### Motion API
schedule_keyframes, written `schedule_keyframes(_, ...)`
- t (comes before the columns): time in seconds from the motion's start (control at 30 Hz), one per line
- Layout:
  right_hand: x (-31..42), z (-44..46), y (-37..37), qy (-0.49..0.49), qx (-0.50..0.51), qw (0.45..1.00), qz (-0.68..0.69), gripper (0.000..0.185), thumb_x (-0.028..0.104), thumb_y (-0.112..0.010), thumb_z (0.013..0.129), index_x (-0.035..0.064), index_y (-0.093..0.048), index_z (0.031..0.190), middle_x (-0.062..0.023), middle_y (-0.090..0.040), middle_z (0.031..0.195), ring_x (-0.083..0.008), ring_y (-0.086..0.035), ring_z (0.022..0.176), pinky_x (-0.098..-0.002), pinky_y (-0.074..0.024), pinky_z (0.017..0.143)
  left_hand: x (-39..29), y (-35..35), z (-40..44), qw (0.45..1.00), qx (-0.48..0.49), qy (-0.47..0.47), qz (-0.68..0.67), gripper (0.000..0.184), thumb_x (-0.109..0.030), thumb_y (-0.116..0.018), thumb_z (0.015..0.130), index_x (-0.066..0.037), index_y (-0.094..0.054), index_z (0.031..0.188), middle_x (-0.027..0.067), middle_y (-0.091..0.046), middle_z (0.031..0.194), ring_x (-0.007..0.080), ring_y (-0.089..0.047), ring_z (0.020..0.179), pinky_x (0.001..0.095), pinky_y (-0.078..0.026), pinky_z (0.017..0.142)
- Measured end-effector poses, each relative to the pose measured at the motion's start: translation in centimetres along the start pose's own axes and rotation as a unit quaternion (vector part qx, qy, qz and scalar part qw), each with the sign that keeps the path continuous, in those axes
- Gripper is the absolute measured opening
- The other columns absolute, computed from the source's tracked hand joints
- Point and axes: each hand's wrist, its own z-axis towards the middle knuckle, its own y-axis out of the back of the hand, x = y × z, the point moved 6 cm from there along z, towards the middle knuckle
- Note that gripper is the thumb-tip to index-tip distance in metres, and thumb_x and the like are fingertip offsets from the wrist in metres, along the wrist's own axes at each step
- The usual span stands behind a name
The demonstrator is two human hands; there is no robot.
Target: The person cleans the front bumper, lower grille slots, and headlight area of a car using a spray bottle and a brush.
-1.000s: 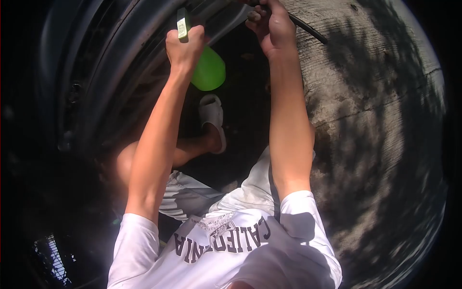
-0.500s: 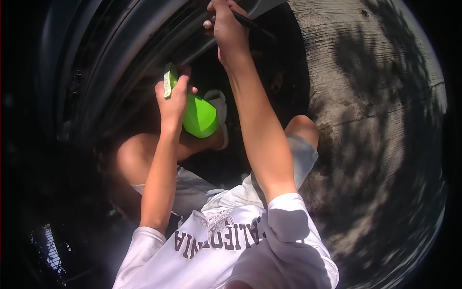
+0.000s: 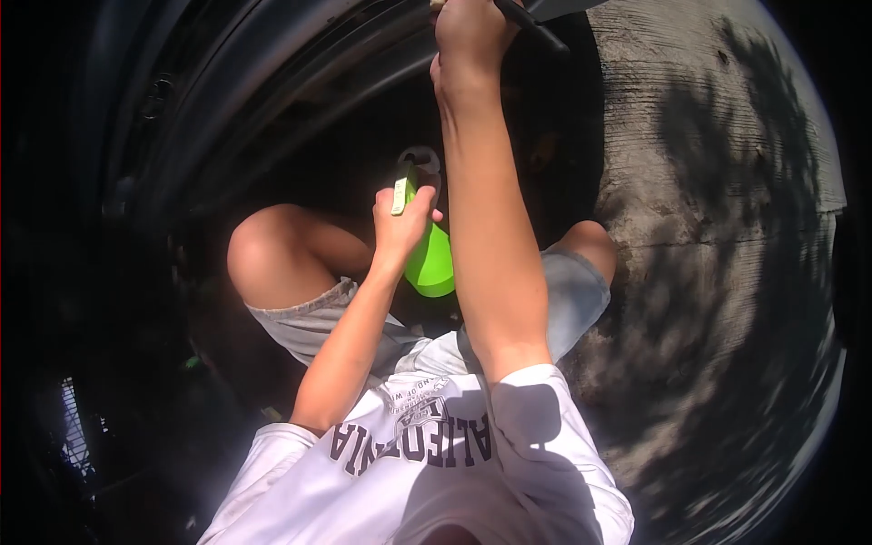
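A bright green, round-bodied plastic bottle with a pale green strip at its top hangs between the person's bent knees, alongside the right forearm; whether they touch, I can't tell from here. The left hand has its fingers closed around the bottle's neck. Farther out, the right hand is curled around a black, stick-like handle, its far end out of sight. A pale, rounded clog shows just beyond the bottle. Glossy, dark grey curved panels sweep past on the left; rough, ridged grey concrete, dappled with shadow, spreads on the right.
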Motion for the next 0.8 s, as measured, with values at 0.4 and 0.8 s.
schedule_keyframes(0.4,-4.0,-3.9,-2.0,-0.026,0.009,0.971,-0.236,0.044,0.034,-0.050,0.099,-0.0045,-0.055,0.079,-0.0203,-0.054,0.065,-0.0331,-0.049,0.062,-0.0445,-0.0437,0.064,3.0,-0.7,-0.4,0.999,0.018,0.002,-0.027,0.025,-0.020,-0.067,0.089,0.003,-0.059,0.087,0.0104,-0.068,0.077,0.0148,-0.063,0.068,0.0330,-0.051,0.061)
schedule_keyframes(0.8,-3.7,-2.9,-1.9,-0.084,0.269,0.950,-0.135,0.028,0.028,-0.059,0.096,0.0044,-0.064,0.082,-0.0004,-0.054,0.062,-0.0089,-0.054,0.057,-0.0249,-0.0433,0.053,-0.9,-1.2,-2.7,0.985,-0.007,-0.112,0.133,0.025,-0.019,-0.069,0.084,0.006,-0.064,0.085,0.0204,-0.069,0.074,0.0353,-0.072,0.075,0.0401,-0.053,0.065)
